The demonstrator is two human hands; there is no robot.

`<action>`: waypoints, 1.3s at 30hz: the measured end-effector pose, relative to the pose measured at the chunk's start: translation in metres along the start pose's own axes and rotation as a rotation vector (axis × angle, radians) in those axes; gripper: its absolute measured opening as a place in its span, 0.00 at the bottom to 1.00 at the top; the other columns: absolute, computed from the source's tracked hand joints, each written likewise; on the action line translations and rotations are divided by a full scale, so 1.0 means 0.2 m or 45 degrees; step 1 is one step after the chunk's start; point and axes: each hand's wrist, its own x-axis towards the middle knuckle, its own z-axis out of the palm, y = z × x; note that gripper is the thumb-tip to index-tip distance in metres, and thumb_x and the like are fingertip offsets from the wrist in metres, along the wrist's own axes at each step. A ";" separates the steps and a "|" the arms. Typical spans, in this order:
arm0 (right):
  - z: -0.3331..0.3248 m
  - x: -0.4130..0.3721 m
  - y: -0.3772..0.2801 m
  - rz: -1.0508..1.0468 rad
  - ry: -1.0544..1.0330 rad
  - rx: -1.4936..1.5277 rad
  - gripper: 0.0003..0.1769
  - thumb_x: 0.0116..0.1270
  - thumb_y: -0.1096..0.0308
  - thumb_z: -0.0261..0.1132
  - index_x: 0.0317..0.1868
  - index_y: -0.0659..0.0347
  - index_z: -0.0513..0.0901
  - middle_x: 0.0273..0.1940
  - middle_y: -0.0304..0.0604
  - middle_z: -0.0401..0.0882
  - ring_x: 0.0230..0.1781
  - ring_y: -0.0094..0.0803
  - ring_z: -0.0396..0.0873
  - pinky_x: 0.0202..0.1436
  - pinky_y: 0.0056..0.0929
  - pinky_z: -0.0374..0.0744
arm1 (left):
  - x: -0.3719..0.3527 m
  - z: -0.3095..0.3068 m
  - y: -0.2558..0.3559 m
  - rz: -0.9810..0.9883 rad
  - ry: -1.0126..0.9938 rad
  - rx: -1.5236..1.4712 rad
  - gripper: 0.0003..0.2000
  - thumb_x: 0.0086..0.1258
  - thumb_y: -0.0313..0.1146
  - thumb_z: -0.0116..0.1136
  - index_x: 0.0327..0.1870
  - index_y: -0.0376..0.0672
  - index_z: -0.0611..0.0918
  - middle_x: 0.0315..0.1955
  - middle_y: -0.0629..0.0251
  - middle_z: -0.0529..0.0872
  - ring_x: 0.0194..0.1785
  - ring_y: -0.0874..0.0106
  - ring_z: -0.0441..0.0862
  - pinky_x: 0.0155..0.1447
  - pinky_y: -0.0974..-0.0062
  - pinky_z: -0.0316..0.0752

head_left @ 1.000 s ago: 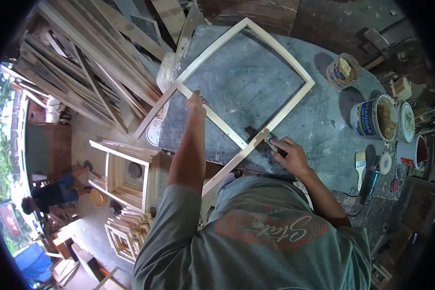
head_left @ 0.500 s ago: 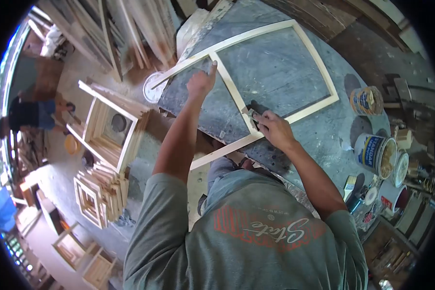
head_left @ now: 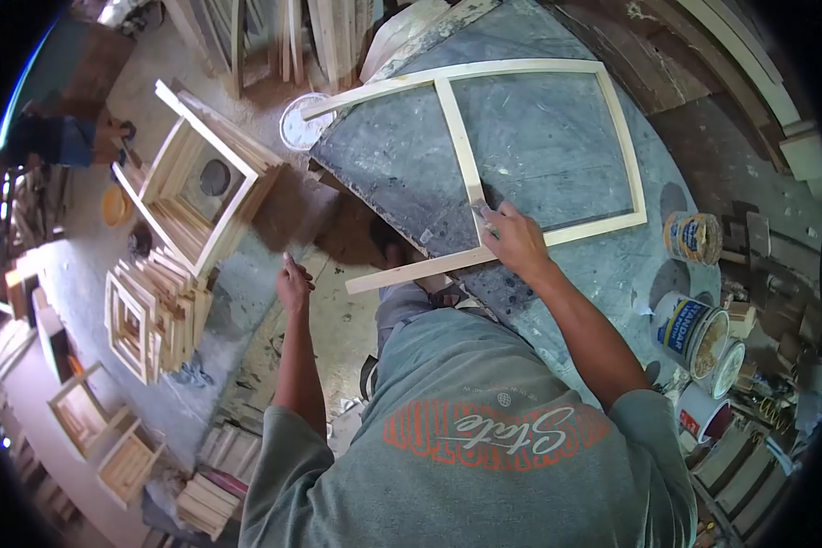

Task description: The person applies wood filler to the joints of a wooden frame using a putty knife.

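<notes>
A pale wooden frame (head_left: 459,137) with a crossbar lies on the grey table, one rail end jutting past the near edge. My right hand (head_left: 519,239) is closed on a small grey-brown pad (head_left: 480,210) that looks like sandpaper, pressed on the crossbar near its joint with the near rail. The pad is mostly covered by the fingers. My left hand (head_left: 295,286) hangs in the air left of the table, away from the frame. Its fingers are loosely bent and apart, with nothing visible in them.
Stacked wooden frames (head_left: 233,219) and smaller frames (head_left: 137,324) stand at left. A white round lid or tub (head_left: 301,123) sits by the table corner. At right are a jar (head_left: 692,239) and a labelled bucket (head_left: 690,333). Another person (head_left: 78,142) is at far left.
My left hand has come off the top of the crossbar and swung down and left, clear of the frame. My right hand stays near the lower joint. The view has shifted slightly.
</notes>
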 end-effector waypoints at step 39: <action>0.01 -0.22 0.11 -0.122 -0.022 -0.196 0.19 0.63 0.70 0.67 0.54 0.48 0.87 0.43 0.44 0.78 0.47 0.45 0.81 0.48 0.45 0.80 | -0.30 0.23 -0.23 0.039 -0.362 -0.217 0.28 0.81 0.57 0.45 0.32 0.38 0.80 0.21 0.67 0.79 0.24 0.77 0.77 0.30 0.76 0.72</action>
